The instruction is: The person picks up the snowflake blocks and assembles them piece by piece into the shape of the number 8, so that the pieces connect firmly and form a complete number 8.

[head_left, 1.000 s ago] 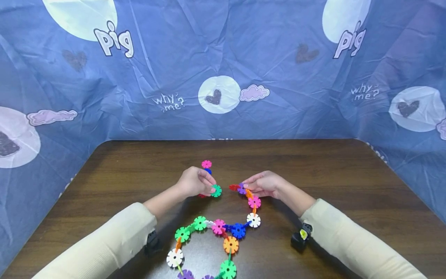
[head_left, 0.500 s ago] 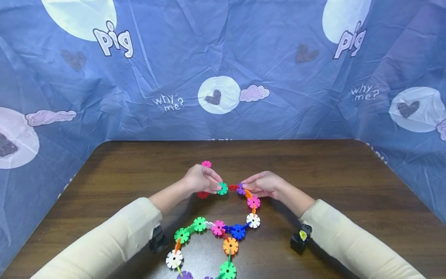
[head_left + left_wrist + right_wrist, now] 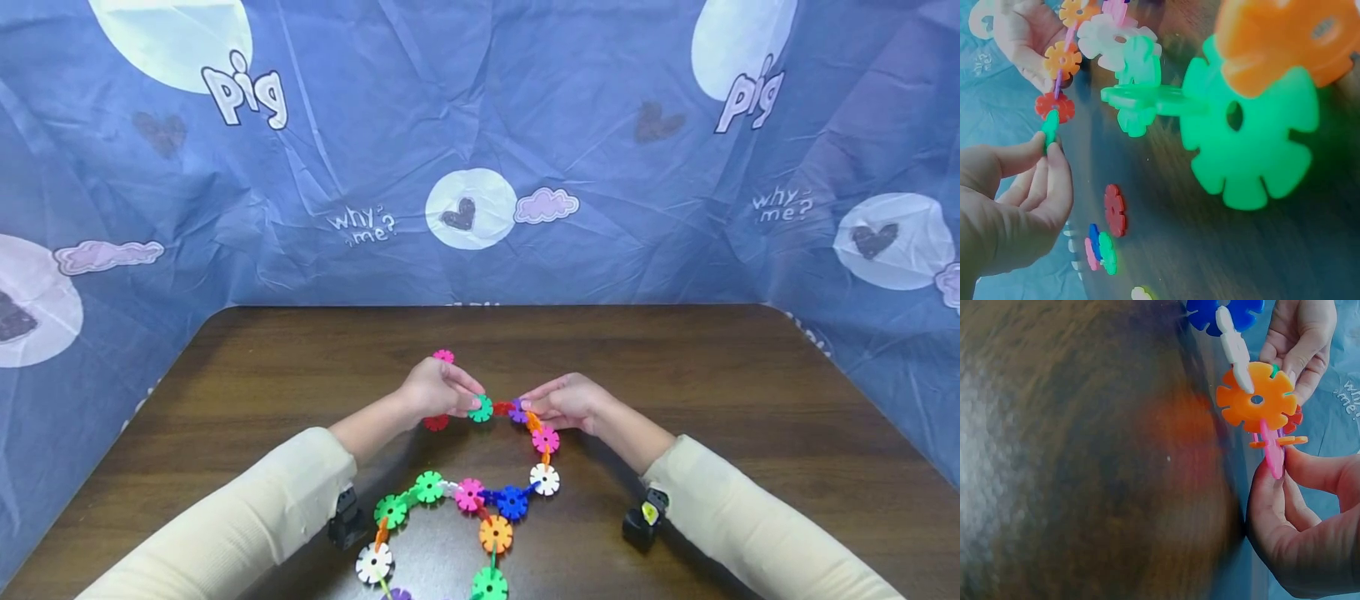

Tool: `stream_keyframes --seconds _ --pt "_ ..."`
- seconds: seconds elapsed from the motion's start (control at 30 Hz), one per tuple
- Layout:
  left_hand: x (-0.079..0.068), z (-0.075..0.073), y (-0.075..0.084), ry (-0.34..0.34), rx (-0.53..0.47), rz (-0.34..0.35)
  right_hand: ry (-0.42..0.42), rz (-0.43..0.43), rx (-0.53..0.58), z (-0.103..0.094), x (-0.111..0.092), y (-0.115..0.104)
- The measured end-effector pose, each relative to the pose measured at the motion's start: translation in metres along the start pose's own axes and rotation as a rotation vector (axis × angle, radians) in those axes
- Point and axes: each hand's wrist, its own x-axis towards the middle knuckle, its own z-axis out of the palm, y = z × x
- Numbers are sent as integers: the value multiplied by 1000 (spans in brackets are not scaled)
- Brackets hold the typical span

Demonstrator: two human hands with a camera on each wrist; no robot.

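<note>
My left hand [image 3: 437, 388] pinches a green flower-shaped interlocking disc [image 3: 481, 408] between thumb and fingertips. Its edge meets the red disc [image 3: 502, 408] at the end of a linked chain. Beside that, my right hand [image 3: 577, 404] pinches the chain near a purple disc [image 3: 517, 410]. From there the chain runs through orange, pink and white [image 3: 544, 480] discs to a blue disc [image 3: 513, 502], joining a ring of linked discs at a pink one [image 3: 469, 495]. In the left wrist view, the green disc [image 3: 1050, 128] stands edge-on against the red one [image 3: 1055, 108].
Loose discs lie behind and under my left hand: a red one [image 3: 1115, 210], plus a pink, a blue and a green one [image 3: 1108, 253] close together. The ring runs past the head view's bottom edge. A blue printed cloth [image 3: 472, 125] hangs behind the wooden table [image 3: 675, 350].
My left hand has moved right with the green disc, bringing it from a gap away to contact with the red disc. My right hand has stayed nearly still.
</note>
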Motion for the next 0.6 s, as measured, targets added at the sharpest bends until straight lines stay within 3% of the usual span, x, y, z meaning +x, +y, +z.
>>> stream_keyframes --seconds 0.2,0.6 --pt "0 0 3 0 21 -17 2 -2 -2 -1 -1 -2" --pt "0 4 9 -3 -51 -44 1 -12 31 -2 -2 -2"
